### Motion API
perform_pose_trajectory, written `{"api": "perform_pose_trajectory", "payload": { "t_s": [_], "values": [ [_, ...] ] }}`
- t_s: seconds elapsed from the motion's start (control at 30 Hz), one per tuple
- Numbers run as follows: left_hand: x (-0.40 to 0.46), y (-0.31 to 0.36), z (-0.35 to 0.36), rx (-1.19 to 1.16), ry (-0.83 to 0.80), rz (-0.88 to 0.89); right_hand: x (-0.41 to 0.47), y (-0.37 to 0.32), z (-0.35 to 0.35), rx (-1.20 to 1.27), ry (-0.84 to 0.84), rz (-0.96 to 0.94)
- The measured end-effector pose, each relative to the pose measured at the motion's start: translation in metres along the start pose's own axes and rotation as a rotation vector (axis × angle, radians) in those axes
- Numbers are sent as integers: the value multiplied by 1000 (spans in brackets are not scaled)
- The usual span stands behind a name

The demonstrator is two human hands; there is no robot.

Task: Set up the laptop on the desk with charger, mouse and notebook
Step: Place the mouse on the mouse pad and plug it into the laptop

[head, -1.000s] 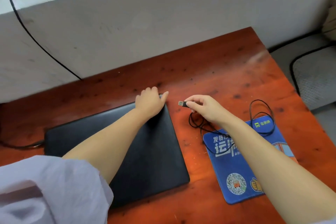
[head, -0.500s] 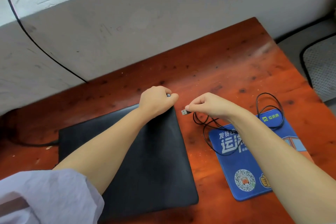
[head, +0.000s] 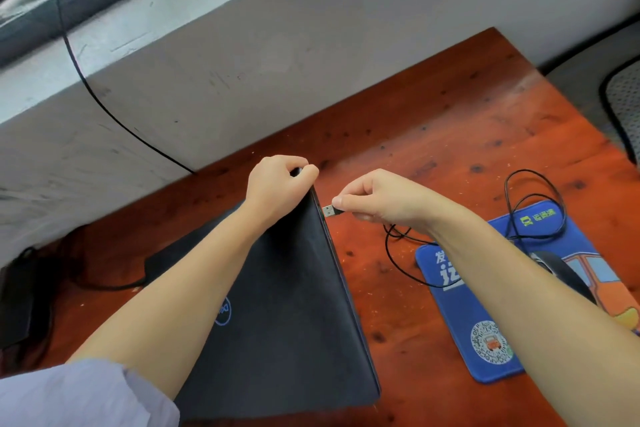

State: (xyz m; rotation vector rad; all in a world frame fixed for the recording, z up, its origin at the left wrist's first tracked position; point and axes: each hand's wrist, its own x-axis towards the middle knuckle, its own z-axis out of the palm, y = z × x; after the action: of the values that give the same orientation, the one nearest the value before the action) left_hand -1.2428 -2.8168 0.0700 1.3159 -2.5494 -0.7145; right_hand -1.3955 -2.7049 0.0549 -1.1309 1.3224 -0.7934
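A closed black laptop (head: 284, 305) lies on the red-brown wooden desk (head: 433, 135). My left hand (head: 280, 184) grips its far right corner, and that side looks raised off the desk. My right hand (head: 377, 198) pinches a USB plug (head: 330, 211), which points at the laptop's right edge and sits just short of it. The plug's thin black cable (head: 533, 208) loops over a blue mouse pad (head: 485, 305). A dark mouse (head: 561, 274) rests on the pad, partly hidden by my right forearm. A black charger brick (head: 17, 305) lies at the far left, its cord running to the laptop's left side.
A grey wall and window sill (head: 173, 24) close off the desk's far side. A black cable (head: 90, 94) hangs down the wall to the desk. Beyond the desk's right edge is a mesh chair seat (head: 623, 104).
My left hand has gone from resting flat on the lid to gripping the laptop's corner, which has risen. My right hand has brought the USB plug closer to the laptop's right edge.
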Motion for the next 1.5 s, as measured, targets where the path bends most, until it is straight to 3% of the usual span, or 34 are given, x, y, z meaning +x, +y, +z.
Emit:
{"api": "perform_pose_trajectory", "payload": {
  "t_s": [0.47,0.9,1.13,1.3,1.5],
  "values": [
    [-2,3,-1,-13,3,-7,7,-9,-4,-59,8,25],
    [1,1,8,11,0,-28,13,-45,-3,-572,25,122],
    [6,-3,10,35,30,-50,10,-37,3,-489,48,105],
    [3,-1,15,78,11,-38,14,-39,-1,-570,23,133],
    [1,0,14,61,11,-24,11,-44,-8,-523,-79,165]
  ]
}}
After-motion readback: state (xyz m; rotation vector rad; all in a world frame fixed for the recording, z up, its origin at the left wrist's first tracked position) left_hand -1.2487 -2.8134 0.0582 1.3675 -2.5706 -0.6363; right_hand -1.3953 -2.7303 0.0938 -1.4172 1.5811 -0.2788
